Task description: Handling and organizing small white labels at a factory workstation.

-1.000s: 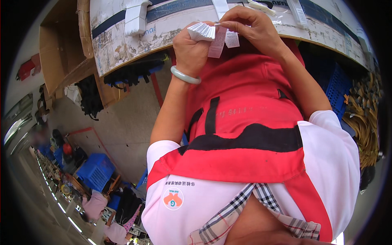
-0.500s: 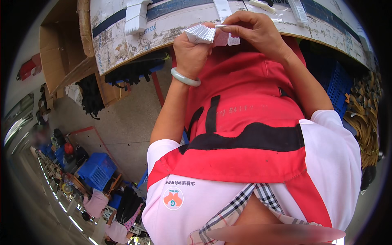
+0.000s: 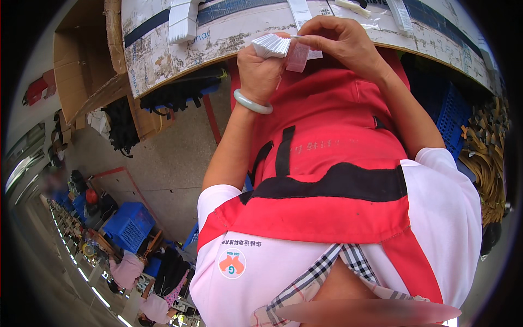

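My left hand (image 3: 258,76) is closed round a fanned stack of white labels (image 3: 271,45), in front of the table's near edge. Just to the right, my right hand (image 3: 348,44) pinches the edge of a thin white label between thumb and forefinger, close against the stack. Below the pinch hangs a pale, see-through label (image 3: 297,58) with fine print, over my red apron (image 3: 327,109). Its upper end is hidden by the fingers, so I cannot tell which hand bears it.
On the worn, white-covered table (image 3: 155,62) lie a banded bundle of white labels (image 3: 183,22), a white label strip (image 3: 299,12) and another bundle (image 3: 400,15). An open cardboard box (image 3: 81,60) stands left; a blue crate (image 3: 449,117) and brown strips (image 3: 487,158) are at right.
My left hand and its stack have shifted slightly right and nearer to me. The pale label now hangs lower and shows more fully; my right hand has barely moved.
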Available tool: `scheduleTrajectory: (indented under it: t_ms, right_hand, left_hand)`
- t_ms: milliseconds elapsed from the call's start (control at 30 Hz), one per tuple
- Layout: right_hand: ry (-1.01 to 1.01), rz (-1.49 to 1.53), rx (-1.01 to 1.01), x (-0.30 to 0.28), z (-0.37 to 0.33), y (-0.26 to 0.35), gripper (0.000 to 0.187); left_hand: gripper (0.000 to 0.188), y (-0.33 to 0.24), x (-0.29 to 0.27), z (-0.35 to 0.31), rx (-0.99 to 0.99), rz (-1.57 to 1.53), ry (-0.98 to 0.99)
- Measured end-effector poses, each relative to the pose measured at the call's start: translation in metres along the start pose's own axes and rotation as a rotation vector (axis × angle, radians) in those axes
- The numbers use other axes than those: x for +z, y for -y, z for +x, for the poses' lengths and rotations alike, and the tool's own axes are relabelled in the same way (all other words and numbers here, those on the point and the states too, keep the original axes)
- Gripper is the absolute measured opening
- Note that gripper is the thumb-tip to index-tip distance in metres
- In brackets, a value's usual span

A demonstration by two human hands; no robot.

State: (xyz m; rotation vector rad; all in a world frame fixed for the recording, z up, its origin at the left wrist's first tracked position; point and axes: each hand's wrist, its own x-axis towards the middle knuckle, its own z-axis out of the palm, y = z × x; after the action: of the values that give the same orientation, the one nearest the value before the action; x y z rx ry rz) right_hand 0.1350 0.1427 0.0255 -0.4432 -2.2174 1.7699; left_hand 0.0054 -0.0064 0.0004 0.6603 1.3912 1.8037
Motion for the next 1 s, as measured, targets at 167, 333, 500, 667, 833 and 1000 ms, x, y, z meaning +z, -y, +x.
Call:
scheduleTrajectory:
  t_ms: [167,333,500,667,833,1000]
  right_hand:
    - [0.342,0.284,0.33,-0.015,0.002,0.015,0.011]
    - [0.067,0.258,0.123,0.009,0.002,0.011,0.014]
    - [0.004,0.169,0.115,0.014,-0.003,-0.002,0.016]
    - [-0.027,-0.081,0.021,0.014,-0.003,-0.005,0.013]
    - [-0.015,-0.146,-0.036,0.012,-0.005,0.002,0.01]
    - [-0.054,-0.228,-0.129,0.016,-0.005,0.006,0.01]
  left_hand:
    - [0.012,-0.005,-0.002,0.001,-0.343,-0.227,0.059]
    - [0.056,0.003,-0.002,-0.001,-0.434,-0.32,0.216]
    - [0.049,0.002,-0.002,-0.002,-0.406,-0.424,0.317]
    - [0.022,0.002,-0.007,-0.003,-0.491,-0.305,0.274]
    - [0.02,0.001,-0.007,-0.003,-0.484,-0.265,0.29]
    - [0.023,0.002,-0.006,-0.006,-0.503,-0.255,0.255]
